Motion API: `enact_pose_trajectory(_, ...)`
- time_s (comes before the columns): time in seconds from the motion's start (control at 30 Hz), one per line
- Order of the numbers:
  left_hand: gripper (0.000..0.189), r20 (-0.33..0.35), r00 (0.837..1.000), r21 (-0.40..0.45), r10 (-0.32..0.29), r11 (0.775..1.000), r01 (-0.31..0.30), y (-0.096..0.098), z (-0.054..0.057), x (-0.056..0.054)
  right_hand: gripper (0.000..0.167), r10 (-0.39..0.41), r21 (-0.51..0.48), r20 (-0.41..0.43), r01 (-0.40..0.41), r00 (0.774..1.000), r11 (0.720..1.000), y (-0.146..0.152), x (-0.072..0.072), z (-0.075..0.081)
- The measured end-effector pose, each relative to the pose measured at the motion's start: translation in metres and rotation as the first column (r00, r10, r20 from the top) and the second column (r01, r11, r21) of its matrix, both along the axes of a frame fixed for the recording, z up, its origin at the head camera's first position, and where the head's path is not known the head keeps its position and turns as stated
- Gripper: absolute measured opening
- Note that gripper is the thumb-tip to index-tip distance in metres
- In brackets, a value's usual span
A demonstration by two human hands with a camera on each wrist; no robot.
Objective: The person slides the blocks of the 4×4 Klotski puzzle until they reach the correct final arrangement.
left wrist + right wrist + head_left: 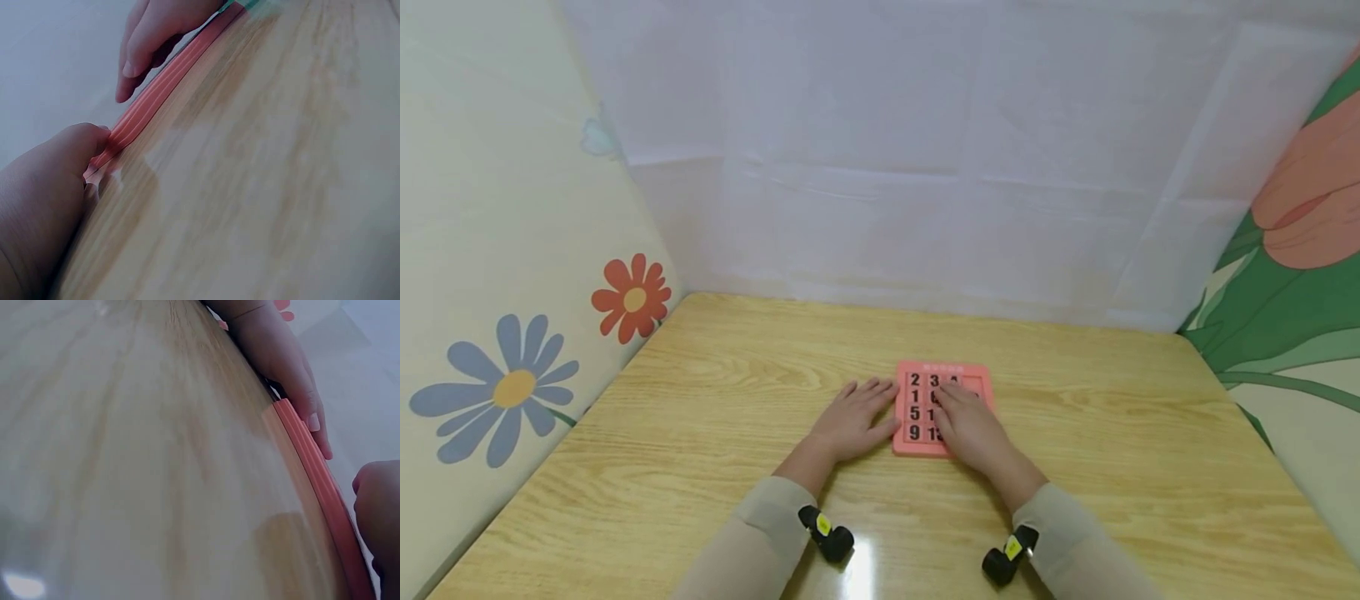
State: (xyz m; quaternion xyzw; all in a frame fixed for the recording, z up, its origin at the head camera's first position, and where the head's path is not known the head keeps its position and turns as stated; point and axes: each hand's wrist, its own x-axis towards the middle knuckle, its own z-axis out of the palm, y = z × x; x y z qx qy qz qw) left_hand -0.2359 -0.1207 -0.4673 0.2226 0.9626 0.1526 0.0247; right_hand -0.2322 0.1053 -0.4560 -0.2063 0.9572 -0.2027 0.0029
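A pink sliding number puzzle [917, 451] lies flat on the table, with black numbers on its tiles. At its left edge rests my left hand [852, 423], fingers extended, thumb and fingertips right at the frame. Over the right part of the board, my right hand [973, 429] has its fingertips on the tiles in the middle columns and hides several numbers. The left wrist view shows the puzzle's ridged front side [159, 90] beside the left thumb [87, 140]. In the right wrist view, the right hand [381, 519] is partly cut off at the frame edge.
The wood-grain table [700, 433] extends around the puzzle. A white cloth [880, 167] hangs behind its far edge. Flower-printed panels stand at the left [490, 250] and right [1307, 333]. Both sleeved wrists wear small black cameras [831, 537].
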Motion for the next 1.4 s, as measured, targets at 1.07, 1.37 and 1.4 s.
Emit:
enact_pose_trajectory(1.07, 0.064, -0.006, 1.0, 0.004, -0.013, 1.0, 0.013, 0.001, 0.002, 0.001, 0.051, 0.074, 0.075, 0.068, -0.079, 0.995, 0.994, -0.028, -0.017, 0.003)
enact_pose_trajectory(1.37, 0.064, -0.021, 1.0, 0.006, -0.012, 1.0, 0.012, 0.001, 0.001, 0.001, 0.05, 0.055, 0.046, 0.048, -0.057, 0.997, 0.997, -0.021, -0.017, 0.001)
enact_pose_trajectory(1.4, 0.065, -0.019, 1.0, 0.002, -0.01, 1.0, 0.01, 0.001, 0.001, 0.001, 0.05, 0.052, 0.049, 0.054, -0.055, 0.997, 0.997, -0.021, -0.017, 0.001)
